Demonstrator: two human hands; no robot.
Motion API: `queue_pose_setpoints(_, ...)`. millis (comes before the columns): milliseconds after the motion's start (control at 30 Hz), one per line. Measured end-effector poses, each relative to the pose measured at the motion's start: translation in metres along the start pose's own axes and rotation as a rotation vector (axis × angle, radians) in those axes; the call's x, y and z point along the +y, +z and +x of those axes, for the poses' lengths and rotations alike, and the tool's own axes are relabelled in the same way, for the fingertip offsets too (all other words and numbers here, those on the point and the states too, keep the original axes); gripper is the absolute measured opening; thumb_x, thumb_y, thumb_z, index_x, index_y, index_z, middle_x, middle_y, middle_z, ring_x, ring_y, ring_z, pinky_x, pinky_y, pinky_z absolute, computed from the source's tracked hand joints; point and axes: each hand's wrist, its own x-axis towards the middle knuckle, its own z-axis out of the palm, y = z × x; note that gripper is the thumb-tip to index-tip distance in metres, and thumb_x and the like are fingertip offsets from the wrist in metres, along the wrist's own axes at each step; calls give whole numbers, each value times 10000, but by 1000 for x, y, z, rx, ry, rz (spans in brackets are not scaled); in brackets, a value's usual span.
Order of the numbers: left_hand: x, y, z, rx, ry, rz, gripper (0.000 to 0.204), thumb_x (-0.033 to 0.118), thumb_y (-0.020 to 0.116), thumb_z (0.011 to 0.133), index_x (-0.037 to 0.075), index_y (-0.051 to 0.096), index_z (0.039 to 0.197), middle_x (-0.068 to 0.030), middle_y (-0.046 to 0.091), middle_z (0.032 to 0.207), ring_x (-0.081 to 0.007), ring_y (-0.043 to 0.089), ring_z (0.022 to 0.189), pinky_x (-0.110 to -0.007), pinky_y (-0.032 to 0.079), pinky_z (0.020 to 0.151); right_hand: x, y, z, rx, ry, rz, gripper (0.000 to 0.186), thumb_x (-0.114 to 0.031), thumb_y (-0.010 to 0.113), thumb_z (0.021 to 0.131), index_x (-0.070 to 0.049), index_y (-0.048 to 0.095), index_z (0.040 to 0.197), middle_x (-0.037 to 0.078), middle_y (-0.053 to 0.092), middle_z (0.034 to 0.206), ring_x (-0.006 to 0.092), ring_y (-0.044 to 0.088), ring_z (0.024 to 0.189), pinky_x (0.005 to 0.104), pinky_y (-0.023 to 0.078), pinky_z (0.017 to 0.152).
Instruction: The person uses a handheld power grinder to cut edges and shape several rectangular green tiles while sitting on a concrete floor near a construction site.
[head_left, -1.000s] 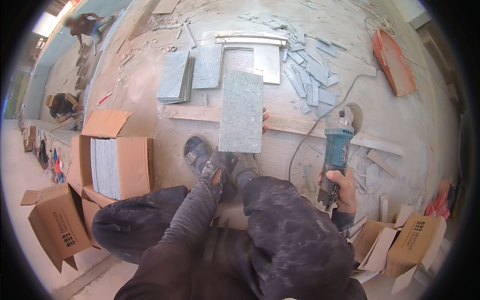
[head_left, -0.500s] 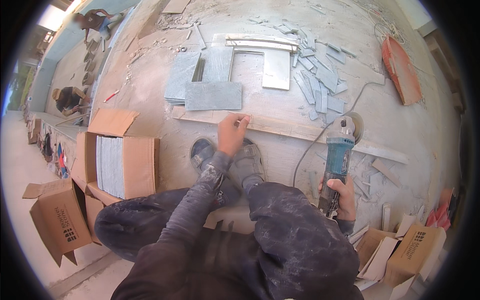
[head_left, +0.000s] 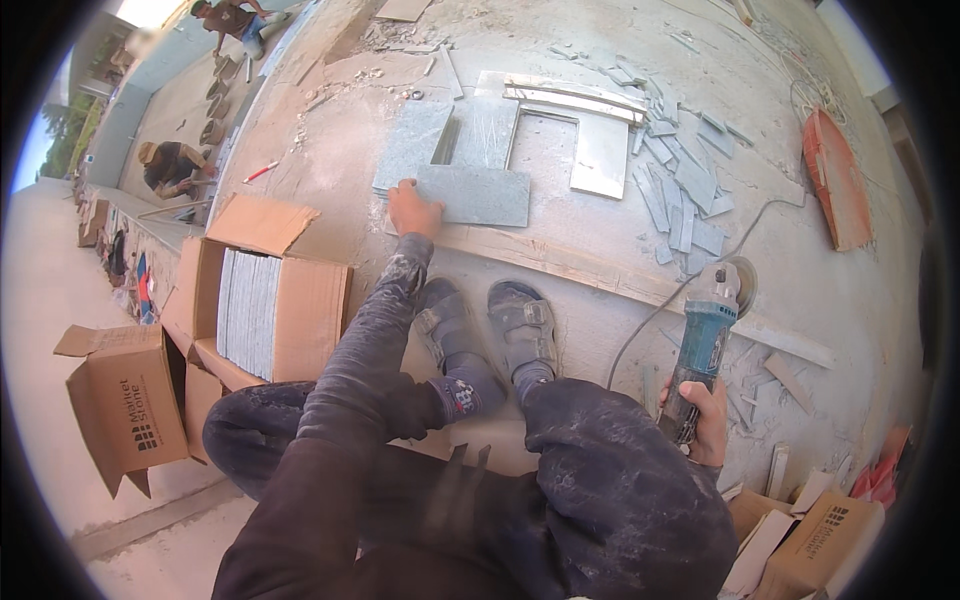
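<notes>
My left hand (head_left: 413, 210) is at the left end of a grey rectangular stone tile (head_left: 480, 197), its fingers closed on the edge. This tile lies at the near side of a layout of other grey tiles (head_left: 408, 135), some stacked at the left. In my right hand (head_left: 703, 412) is a teal and black angle grinder (head_left: 705, 340), gripped by its rear body. The disc (head_left: 742, 285) points up and away from me, apart from the tiles. Whether the disc spins I cannot tell.
A wooden board (head_left: 560, 262) runs before my sandalled feet. Offcuts (head_left: 690, 190) lie right of the layout, near a cable (head_left: 745, 228) and an orange-red trough (head_left: 835, 180). Left stands an open carton (head_left: 318, 315) of tiles; two people work beyond, near a red pencil (head_left: 261, 172).
My left hand has moved left and forward from above my feet to the tile's left end. The grinder stays in my right hand. The whole view has shifted slightly.
</notes>
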Motion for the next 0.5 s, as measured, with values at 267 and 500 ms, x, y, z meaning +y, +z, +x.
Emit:
queue_pose_setpoints(267,48,-8,-63,41,102,-618,459,45,747,775,-11,504,1160,-156,636,973,-241,636,907,-353,508,825,4,-5,-8,42,8,25,372,-208,671,761,36,567,1021,136,647,829,209,658,675,317,546,599)
queue_pose_setpoints(500,106,-4,-158,-168,599,-567,239,-29,643,824,4,555,1044,-143,668,1013,-353,661,930,-393,530,804,3,-7,-15,35,-1,32,372,-230,677,766,34,580,1010,136,648,809,219,657,672,318,547,612)
